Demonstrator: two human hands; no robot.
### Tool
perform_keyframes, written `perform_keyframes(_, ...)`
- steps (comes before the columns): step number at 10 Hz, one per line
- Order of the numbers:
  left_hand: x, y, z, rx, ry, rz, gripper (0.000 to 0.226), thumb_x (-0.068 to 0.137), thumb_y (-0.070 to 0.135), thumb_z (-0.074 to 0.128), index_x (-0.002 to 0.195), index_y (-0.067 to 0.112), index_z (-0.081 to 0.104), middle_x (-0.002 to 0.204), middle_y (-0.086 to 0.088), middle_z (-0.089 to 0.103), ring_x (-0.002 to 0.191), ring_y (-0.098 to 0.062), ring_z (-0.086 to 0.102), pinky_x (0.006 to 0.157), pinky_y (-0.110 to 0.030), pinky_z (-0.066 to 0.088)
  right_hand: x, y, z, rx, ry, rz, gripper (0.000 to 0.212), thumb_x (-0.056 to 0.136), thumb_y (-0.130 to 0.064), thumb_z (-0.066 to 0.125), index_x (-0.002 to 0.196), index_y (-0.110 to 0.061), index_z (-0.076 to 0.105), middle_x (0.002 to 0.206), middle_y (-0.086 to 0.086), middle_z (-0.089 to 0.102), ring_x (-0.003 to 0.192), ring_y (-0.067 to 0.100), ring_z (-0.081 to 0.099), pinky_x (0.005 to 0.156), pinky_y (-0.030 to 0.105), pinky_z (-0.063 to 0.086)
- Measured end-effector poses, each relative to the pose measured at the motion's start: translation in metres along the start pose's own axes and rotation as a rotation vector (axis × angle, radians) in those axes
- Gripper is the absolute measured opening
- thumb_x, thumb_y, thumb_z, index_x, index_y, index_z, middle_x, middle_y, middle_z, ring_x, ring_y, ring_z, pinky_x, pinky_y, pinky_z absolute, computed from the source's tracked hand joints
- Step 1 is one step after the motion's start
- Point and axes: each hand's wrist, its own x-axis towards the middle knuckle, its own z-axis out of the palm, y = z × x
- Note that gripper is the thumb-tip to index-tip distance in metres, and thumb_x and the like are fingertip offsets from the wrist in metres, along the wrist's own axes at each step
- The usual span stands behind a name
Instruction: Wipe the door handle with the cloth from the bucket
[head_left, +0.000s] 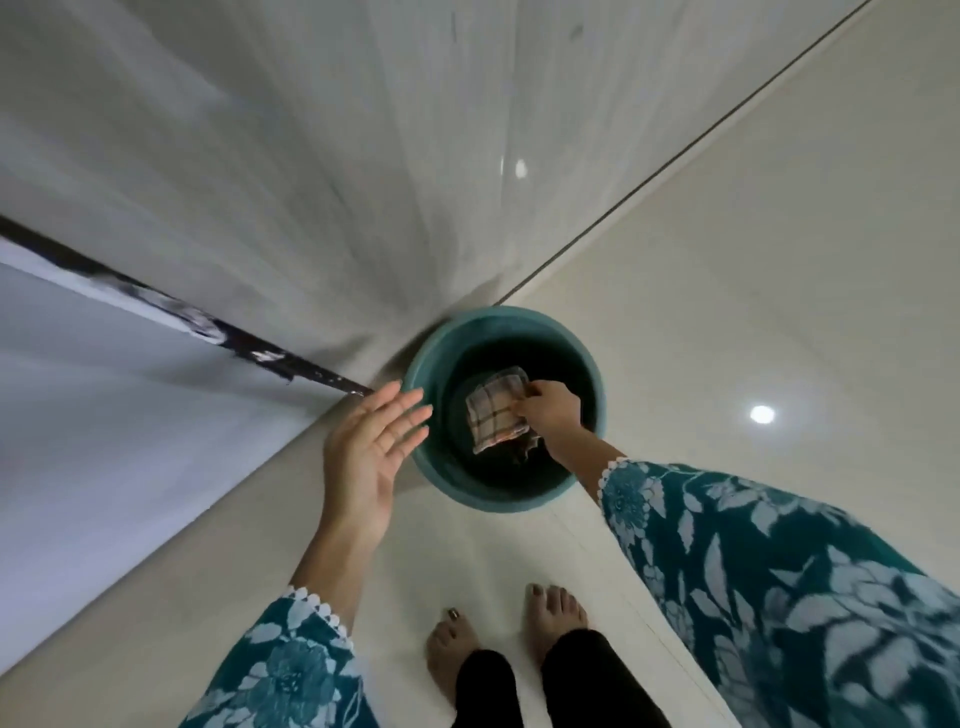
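A teal bucket stands on the pale floor right against the foot of a grey-white door. Inside it lies a checked cloth, light with dark and orange lines. My right hand reaches down into the bucket and pinches the cloth's right edge. My left hand hovers flat, fingers spread, just left of the bucket's rim and holds nothing. The door handle is not in view.
A white wall runs along the left, with a dark strip between it and the door. Glossy pale floor tiles spread to the right. My two bare feet stand close below the bucket.
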Motion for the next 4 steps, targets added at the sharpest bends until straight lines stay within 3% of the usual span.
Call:
perform_keyframes(3,0.083,-0.053,-0.029,0.025,-0.074,0.049,0.024,0.093,0.004,0.046,0.113,0.009,0.060,0.106,-0.013,0.071,0.094,-0.026,0.069,0.080,-0.033,0.056,0.121,0.042,0.083,-0.037,-0.076,0.090,0.039,0.098,-0.016,0.044,0.131,0.003,0.050,0.133,0.022,0.054,0.123,0.035,0.050,0.104,0.034,0.039)
perform_keyframes(4,0.082,-0.055,-0.031,0.039,-0.069,0.031,0.024,0.094,0.003,0.045,0.112,0.009,0.060,0.105,-0.013,0.071,0.094,-0.026,0.069,0.081,-0.033,0.056,0.130,0.045,0.079,-0.032,-0.023,0.171,0.038,0.099,-0.011,0.039,0.133,0.005,0.046,0.133,0.022,0.052,0.123,0.033,0.050,0.099,0.032,0.039)
